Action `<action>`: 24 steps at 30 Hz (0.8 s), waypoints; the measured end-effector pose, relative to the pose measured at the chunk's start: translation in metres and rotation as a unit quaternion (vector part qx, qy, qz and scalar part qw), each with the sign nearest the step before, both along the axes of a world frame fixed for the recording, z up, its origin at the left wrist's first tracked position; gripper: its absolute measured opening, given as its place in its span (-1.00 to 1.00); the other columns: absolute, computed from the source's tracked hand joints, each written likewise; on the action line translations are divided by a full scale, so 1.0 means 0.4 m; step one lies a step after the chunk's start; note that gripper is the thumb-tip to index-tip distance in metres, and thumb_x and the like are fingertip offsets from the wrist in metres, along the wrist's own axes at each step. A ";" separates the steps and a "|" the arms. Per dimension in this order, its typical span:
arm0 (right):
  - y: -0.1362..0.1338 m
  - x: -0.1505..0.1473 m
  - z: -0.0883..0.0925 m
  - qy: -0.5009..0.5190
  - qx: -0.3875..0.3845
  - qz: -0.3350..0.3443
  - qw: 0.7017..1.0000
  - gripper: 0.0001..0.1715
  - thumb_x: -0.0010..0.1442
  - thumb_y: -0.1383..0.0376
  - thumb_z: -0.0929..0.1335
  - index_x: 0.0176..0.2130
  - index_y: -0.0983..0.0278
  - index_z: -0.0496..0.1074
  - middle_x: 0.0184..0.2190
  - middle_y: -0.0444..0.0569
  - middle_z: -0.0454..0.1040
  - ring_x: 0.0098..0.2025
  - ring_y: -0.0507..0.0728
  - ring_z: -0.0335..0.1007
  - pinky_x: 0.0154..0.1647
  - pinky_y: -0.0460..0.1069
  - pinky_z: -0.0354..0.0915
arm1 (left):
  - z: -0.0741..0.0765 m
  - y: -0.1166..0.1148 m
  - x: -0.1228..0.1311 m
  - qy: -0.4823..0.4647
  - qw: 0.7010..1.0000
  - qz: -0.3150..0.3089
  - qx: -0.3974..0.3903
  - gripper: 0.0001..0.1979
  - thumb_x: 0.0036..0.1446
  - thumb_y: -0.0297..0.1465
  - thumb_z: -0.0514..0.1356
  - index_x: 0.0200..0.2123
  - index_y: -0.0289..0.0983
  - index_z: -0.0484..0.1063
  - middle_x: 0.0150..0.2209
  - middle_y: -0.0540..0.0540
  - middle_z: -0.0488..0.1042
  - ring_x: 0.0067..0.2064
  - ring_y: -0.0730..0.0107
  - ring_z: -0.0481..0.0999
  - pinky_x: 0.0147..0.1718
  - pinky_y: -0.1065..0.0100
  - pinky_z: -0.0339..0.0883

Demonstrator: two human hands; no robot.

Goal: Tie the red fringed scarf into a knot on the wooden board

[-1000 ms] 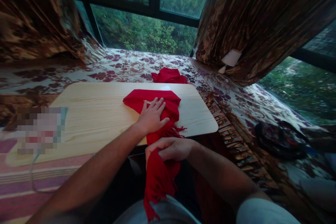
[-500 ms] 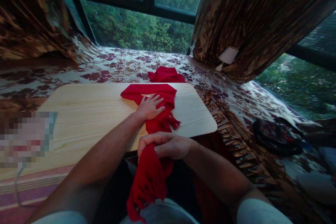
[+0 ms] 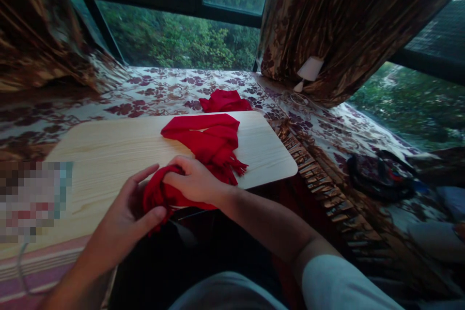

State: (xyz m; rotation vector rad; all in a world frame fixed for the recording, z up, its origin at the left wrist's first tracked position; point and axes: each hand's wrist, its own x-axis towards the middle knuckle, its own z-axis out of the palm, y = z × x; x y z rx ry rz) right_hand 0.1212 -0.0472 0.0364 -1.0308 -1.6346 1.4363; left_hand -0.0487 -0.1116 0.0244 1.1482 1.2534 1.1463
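Head view, red scarf [image 3: 207, 140]: folded loosely on the wooden board [image 3: 109, 150], its near end bunched at the board's front edge.
Why bunched: gathered between both my hands, I judge, so the end rests on the board rather than hanging off.
Right hand [image 3: 196, 181]: fingers curled tight over the bunch.
Left hand [image 3: 127, 213]: half open, thumb pinching the bunch against my fingers.
Beyond: second red cloth [image 3: 225, 100] on the flowered cover [image 3: 163, 89].
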 end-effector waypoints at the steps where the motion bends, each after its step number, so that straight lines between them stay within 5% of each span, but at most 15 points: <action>1: 0.004 -0.010 -0.005 -0.019 0.017 0.009 1.000 -0.88 0.18 0.27 0.43 -0.31 0.24 0.42 -0.37 -0.20 0.43 -0.25 0.03 0.38 -0.18 -0.09 0.33 | -0.005 -0.008 -0.003 0.024 0.999 0.033 -0.002 -0.23 -0.25 -0.34 0.50 0.12 -0.09 0.41 -0.18 -0.04 0.59 -0.23 0.21 0.63 -0.32 0.36 0.56; 4: 0.028 -0.006 -0.024 -0.028 0.040 0.024 0.999 -0.76 0.13 0.25 0.48 -0.20 0.25 0.44 -0.28 -0.16 0.49 -0.21 0.03 0.42 -0.13 -0.07 0.36 | -0.021 0.010 -0.021 -0.016 0.993 0.100 -0.064 -0.52 -0.16 -0.31 0.41 -0.11 -0.22 0.43 -0.57 0.09 0.42 -0.63 0.46 0.37 -0.69 0.49 0.26; 7: 0.084 0.060 -0.047 -0.030 0.081 -0.031 0.996 -0.73 0.13 0.24 0.47 -0.16 0.28 0.45 -0.24 -0.11 0.52 -0.23 0.02 0.44 -0.12 -0.05 0.36 | -0.034 0.052 -0.066 0.011 0.988 0.112 -0.105 -0.55 -0.08 -0.18 0.33 -0.14 -0.27 0.39 -0.62 0.09 0.37 -0.67 0.42 0.33 -0.73 0.45 0.17; 10: 0.153 0.166 -0.077 -0.099 0.131 -0.149 0.975 -0.88 0.19 0.28 0.38 -0.26 0.29 0.47 -0.35 -0.13 0.52 -0.31 0.02 0.42 -0.18 -0.05 0.35 | -0.052 0.079 -0.114 0.307 0.943 0.123 -0.047 -0.40 0.05 -0.09 0.27 0.07 -0.34 0.40 -0.24 -0.22 0.60 -0.30 0.05 0.61 -0.38 0.13 0.52; 12: 0.183 0.235 -0.098 -0.152 0.139 -0.212 0.955 -0.90 0.17 0.31 0.36 -0.33 0.30 0.48 -0.43 -0.14 0.50 -0.37 0.03 0.40 -0.24 -0.06 0.32 | -0.069 0.084 -0.130 0.472 0.869 0.128 0.077 -0.36 0.12 -0.10 0.22 0.17 -0.38 0.38 0.10 -0.39 0.50 0.09 -0.17 0.52 0.04 -0.11 0.42; 14: 0.188 0.285 -0.115 -0.180 0.156 -0.230 0.944 -0.88 0.15 0.36 0.35 -0.34 0.32 0.51 -0.43 -0.12 0.52 -0.37 0.03 0.41 -0.27 -0.07 0.30 | -0.085 0.083 -0.127 0.515 0.829 0.087 0.198 -0.39 0.19 -0.12 0.17 0.20 -0.37 0.38 0.26 -0.38 0.38 0.28 -0.16 0.35 0.26 -0.11 0.21; 16: 0.168 0.314 -0.122 -0.192 0.150 -0.151 0.958 -0.82 0.11 0.43 0.32 -0.32 0.33 0.55 -0.42 -0.11 0.54 -0.38 0.02 0.42 -0.32 -0.10 0.28 | -0.098 0.080 -0.109 0.498 0.828 -0.007 0.257 -0.38 0.21 -0.11 0.17 0.25 -0.29 0.36 0.29 -0.30 0.37 0.33 -0.06 0.31 0.32 -0.04 0.15; 19: 0.113 0.325 -0.107 -0.224 0.151 0.053 0.961 -0.63 0.03 0.51 0.30 -0.20 0.31 0.59 -0.42 -0.14 0.56 -0.45 0.00 0.40 -0.40 -0.12 0.24 | -0.107 0.082 -0.069 0.504 0.810 -0.134 0.267 -0.38 0.18 -0.12 0.23 0.29 -0.16 0.34 0.32 -0.22 0.34 0.36 -0.04 0.25 0.33 -0.10 0.07; 22: 0.066 0.315 -0.079 -0.270 0.244 0.187 0.912 -0.55 0.00 0.52 0.35 -0.11 0.27 0.59 -0.21 -0.07 0.61 -0.26 0.05 0.48 -0.23 -0.10 0.27 | -0.103 0.088 -0.032 0.520 0.787 -0.208 0.261 -0.60 0.22 -0.27 0.19 0.13 -0.11 0.48 0.27 -0.19 0.42 0.34 -0.02 0.29 0.34 -0.20 -0.06; 24: 0.050 0.305 -0.071 -0.319 0.293 0.188 0.881 -0.69 0.05 0.48 0.37 -0.19 0.27 0.57 -0.14 -0.02 0.60 -0.15 0.09 0.47 -0.15 -0.07 0.24 | -0.092 0.091 -0.018 0.518 0.788 -0.225 0.246 -0.72 0.22 -0.33 0.16 -0.03 -0.17 0.53 0.11 -0.19 0.54 0.21 0.03 0.44 0.31 -0.15 0.01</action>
